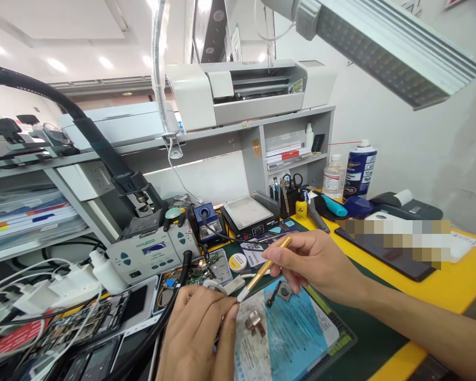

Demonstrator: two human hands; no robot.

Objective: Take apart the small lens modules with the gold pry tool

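My right hand (pixel 311 259) grips a slim pen-like tool (pixel 266 270) with a gold handle and a pale lower end; its exact kind I cannot tell. The tool slants down to the left, and its tip meets the fingertips of my left hand (pixel 200 328). Thumb and fingers of the left hand are pressed together, hiding whatever lies between them. Under both hands is a blue and white printed sheet (pixel 297 338). On it lie a small bent coppery metal piece (pixel 255 324) and a small black part (pixel 274 294) beside a grey square piece (pixel 286 291).
A rework station (pixel 154 254) with a thick black hose stands at the left, near a tray of circuit boards (pixel 218 267). Behind are a hot plate (pixel 249 214) and a tool holder (pixel 285 193). A dark phone (pixel 384 254) lies right; a lamp (pixel 381 47) hangs overhead.
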